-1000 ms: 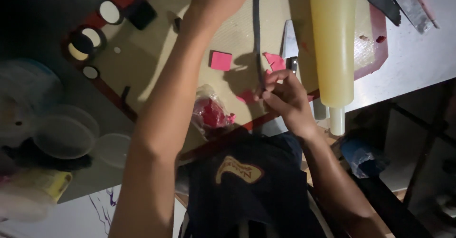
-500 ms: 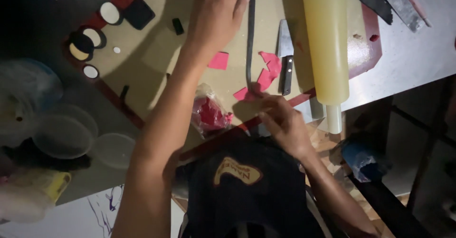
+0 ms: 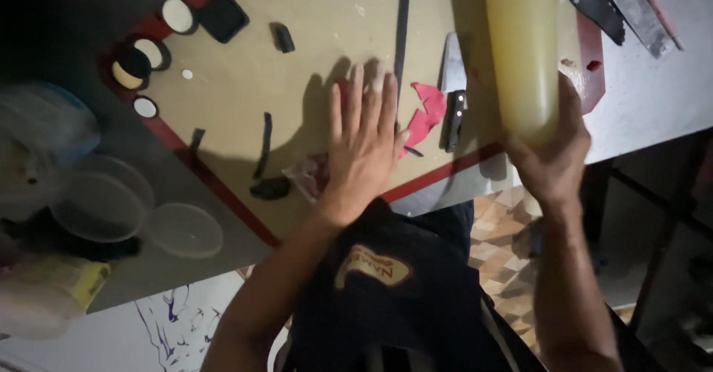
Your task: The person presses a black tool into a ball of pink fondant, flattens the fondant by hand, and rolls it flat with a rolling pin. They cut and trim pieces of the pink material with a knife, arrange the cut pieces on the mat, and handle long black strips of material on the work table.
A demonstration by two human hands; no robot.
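**Flat palm on the mat, other hand on the roller**

The left hand [image 3: 362, 145] lies flat on the tan mat [image 3: 297, 82], fingers [image 3: 356, 97] stretched out and slightly spread, holding nothing. It covers part of some red scraps [image 3: 425, 116] that poke out beside its thumb side, and a crumpled clear wrapper with red in it [image 3: 310, 175] sits just by the wrist.

The right hand [image 3: 553, 157] grips the near end of a pale yellow roller [image 3: 522, 45], fingers curled around it; the roller stands across the mat's red border [image 3: 445, 170] and runs away from the person to the top edge of view.

Between the two hands lies a small knife [image 3: 451, 90], blade pointing away, dark handle toward the person, just beside the red scraps. A long dark strip [image 3: 402, 23] runs up from the fingertips of the left hand. Shorter dark strips [image 3: 264, 145] and a dark lump [image 3: 271, 188] lie to the left of that hand.

Farther left, round cutters [image 3: 141, 64] and a black square block [image 3: 221, 15] sit near the mat's corner. Clear plastic lids [image 3: 182, 229] rest on the grey surface [image 3: 653, 97], off the mat. Two large blades [image 3: 616, 1] lie at the far right.
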